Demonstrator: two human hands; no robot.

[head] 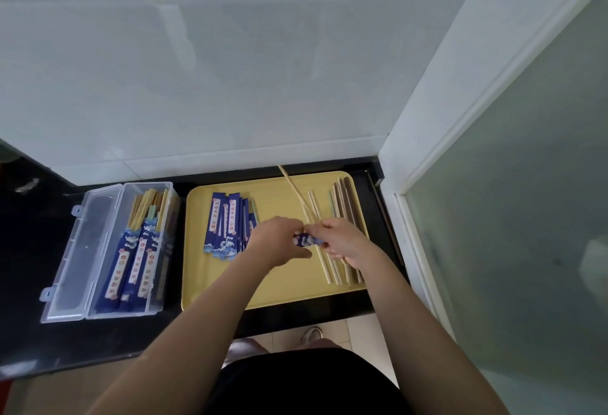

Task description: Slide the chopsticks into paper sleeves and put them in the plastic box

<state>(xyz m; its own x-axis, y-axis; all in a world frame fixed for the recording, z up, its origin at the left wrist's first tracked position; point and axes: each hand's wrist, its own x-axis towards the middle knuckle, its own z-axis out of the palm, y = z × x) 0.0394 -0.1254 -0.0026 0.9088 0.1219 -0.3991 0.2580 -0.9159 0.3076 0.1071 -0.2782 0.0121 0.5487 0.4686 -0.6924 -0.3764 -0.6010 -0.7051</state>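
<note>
Midway, the left hand (279, 243) pinches a paper sleeve (304, 241) while the right hand (342, 240) grips chopsticks (296, 194) above the tray (279, 286); several sleeved pairs fill the box (131, 250) at left, loose sticks (345, 214) remain.

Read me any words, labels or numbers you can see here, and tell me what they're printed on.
Nothing here can be read with confidence.
Empty sleeves on the yellow tray: red characters on a white strip, too blurred to read.
Sleeved chopsticks in the plastic box: same strip, too blurred.
Sleeve between the hands: only its wave pattern shows.
</note>
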